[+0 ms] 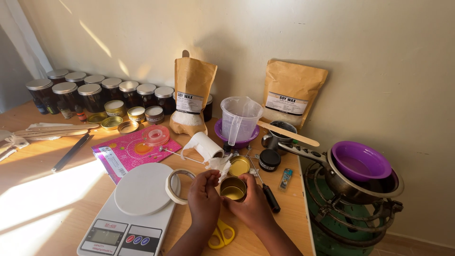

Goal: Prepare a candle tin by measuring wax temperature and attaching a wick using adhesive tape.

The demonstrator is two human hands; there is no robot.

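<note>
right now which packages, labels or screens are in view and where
Left brown pouch: upright by the wall, white label, clear window.
Right brown pouch: leaning on the wall, white label.
Pink packet: flat beside the scale.
Scale screen: grey rectangle on the white scale, front left.

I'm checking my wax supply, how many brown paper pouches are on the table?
2. One brown pouch stands at the wall behind the white roll; the other brown pouch leans on the wall further right, behind the clear measuring jug. No others show, though one could be hidden.
</note>
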